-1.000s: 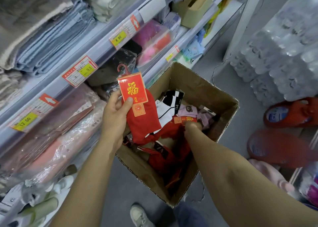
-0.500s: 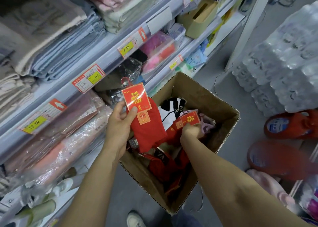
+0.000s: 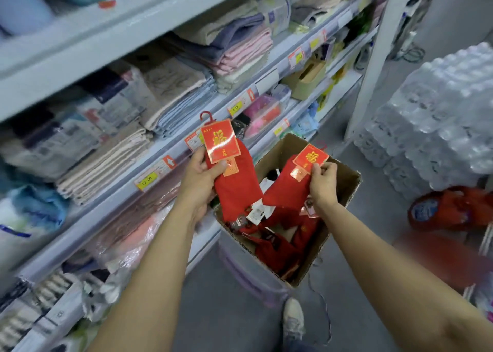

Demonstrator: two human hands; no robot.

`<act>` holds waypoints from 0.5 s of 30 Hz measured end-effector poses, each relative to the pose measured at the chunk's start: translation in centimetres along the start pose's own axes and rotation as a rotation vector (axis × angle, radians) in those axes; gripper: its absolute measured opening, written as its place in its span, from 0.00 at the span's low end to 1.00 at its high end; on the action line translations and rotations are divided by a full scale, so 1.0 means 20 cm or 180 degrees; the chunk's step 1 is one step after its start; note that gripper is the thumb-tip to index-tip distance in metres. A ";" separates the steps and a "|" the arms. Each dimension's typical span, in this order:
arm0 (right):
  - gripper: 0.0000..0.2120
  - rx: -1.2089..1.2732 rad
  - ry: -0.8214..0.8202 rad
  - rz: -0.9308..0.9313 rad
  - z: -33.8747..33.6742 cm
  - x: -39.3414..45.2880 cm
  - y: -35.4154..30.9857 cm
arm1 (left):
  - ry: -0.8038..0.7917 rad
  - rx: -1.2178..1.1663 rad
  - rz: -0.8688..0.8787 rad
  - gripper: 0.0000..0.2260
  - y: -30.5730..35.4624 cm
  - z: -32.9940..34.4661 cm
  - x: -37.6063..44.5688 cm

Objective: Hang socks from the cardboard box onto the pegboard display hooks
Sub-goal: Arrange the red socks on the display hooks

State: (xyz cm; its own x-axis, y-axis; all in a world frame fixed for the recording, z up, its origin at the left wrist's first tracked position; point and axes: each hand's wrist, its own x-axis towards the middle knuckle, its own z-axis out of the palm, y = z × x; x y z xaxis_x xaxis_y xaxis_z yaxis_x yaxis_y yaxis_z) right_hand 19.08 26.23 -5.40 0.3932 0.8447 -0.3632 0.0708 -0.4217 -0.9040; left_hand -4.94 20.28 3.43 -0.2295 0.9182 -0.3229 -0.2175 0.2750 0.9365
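My left hand grips a pair of red socks with a red and gold card and a red hanger hook on top, held over the left rim of the cardboard box. My right hand pinches a second pair of red socks by its red and gold card, lifted above the box. Several more red socks and a few other pairs lie inside the box. No pegboard or display hook is in view.
Shelves with folded towels and price tags run along the left. Stacked packs of water bottles stand at the right, with red slippers below them. The box rests on a purple bin. My shoe is on the grey floor.
My right hand has lifted a second red pair out of the box, up to the level of the pair in my left hand. My view has tilted up toward the shelves.
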 end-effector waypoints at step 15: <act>0.21 0.1216 -0.1832 -0.1059 0.12 -1.08 -0.56 | 0.0637 -0.0456 0.1201 0.21 0.41 -0.52 -0.76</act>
State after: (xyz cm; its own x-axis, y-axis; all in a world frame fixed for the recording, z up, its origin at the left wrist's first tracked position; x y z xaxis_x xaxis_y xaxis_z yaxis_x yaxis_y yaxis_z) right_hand 7.64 13.47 12.13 -0.1401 0.9899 -0.0239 -0.2610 -0.0602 -0.9635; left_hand -13.02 5.58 14.69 -0.4938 0.8696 0.0044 -0.2094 -0.1238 0.9700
